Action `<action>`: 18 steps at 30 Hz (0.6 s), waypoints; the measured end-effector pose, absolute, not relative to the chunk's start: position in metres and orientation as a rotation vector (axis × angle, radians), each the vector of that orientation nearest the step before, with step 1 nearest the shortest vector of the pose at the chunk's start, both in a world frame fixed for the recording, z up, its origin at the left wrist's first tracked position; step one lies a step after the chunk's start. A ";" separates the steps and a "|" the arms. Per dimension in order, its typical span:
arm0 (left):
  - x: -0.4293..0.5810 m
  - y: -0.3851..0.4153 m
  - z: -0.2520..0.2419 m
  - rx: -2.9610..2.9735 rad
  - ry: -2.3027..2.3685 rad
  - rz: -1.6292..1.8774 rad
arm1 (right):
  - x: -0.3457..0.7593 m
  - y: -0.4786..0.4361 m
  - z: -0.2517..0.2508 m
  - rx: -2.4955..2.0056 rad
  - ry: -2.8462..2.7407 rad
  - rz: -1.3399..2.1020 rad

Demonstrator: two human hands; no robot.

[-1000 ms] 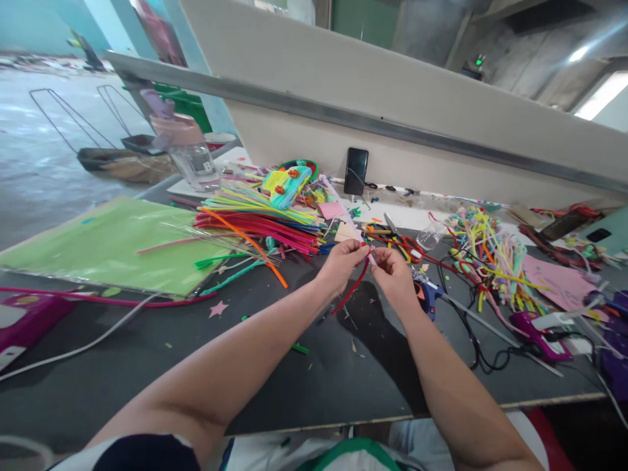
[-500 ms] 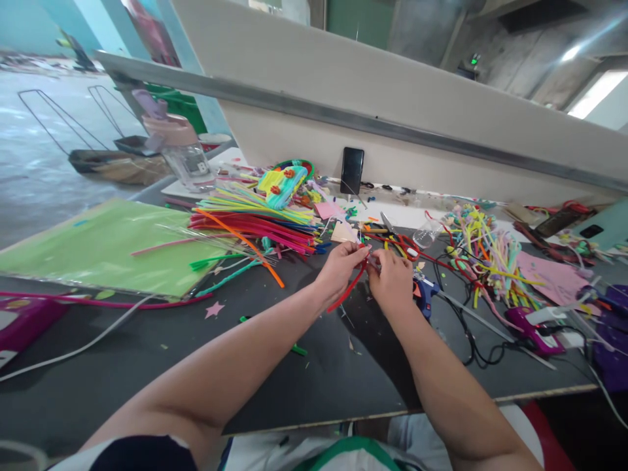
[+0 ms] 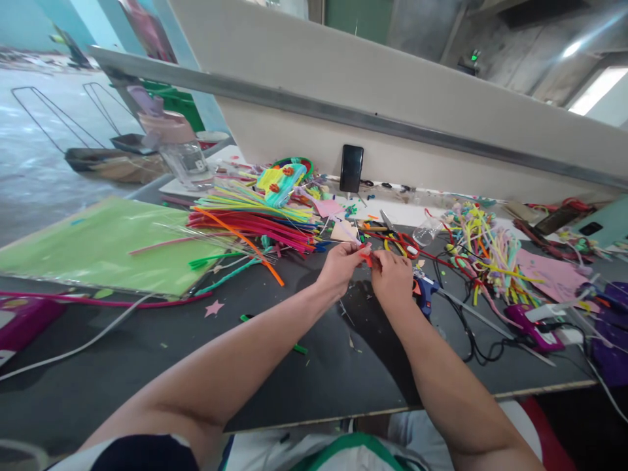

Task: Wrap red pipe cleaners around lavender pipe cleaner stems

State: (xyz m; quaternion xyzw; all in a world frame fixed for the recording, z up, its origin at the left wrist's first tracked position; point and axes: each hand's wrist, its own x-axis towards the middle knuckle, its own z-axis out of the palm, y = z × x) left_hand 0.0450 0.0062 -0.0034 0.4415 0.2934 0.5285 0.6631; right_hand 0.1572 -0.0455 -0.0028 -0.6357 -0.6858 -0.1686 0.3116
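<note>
Between my fingertips is a red pipe cleaner (image 3: 366, 258), only a short bent piece of it showing. My left hand (image 3: 341, 267) pinches it from the left, thumb and forefinger pressed together. My right hand (image 3: 392, 276) is closed in from the right, its curled fingers touching the same piece and hiding part of it. Just beyond my hands lie red-handled scissors (image 3: 405, 244). A blue glue gun (image 3: 426, 292) rests right of my right hand, partly covered by it. A bundle of coloured pipe cleaners (image 3: 265, 226) lies to the left.
A green sheet in plastic (image 3: 147, 252) covers the table's left. A phone (image 3: 352, 169) leans on the partition, and a bottle (image 3: 181, 150) stands at back left. Tangled pipe cleaners (image 3: 483, 252) and a magenta power strip (image 3: 534, 329) with cables lie right. A pink star (image 3: 214, 308) is near my left forearm.
The red pipe cleaner's long tail, which hung down between my hands, no longer shows; it is now bent up at my fingertips. My right hand has shifted slightly.
</note>
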 end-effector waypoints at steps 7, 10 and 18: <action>0.045 0.006 -0.002 1.030 0.662 1.168 | 0.162 -0.044 -0.006 -1.635 -1.791 -0.480; 0.044 0.005 -0.004 1.028 0.630 1.168 | 0.163 -0.043 -0.006 -1.633 -1.771 -0.445; 0.040 0.009 -0.011 1.111 0.553 1.145 | 0.168 -0.041 0.003 -1.638 -1.619 0.182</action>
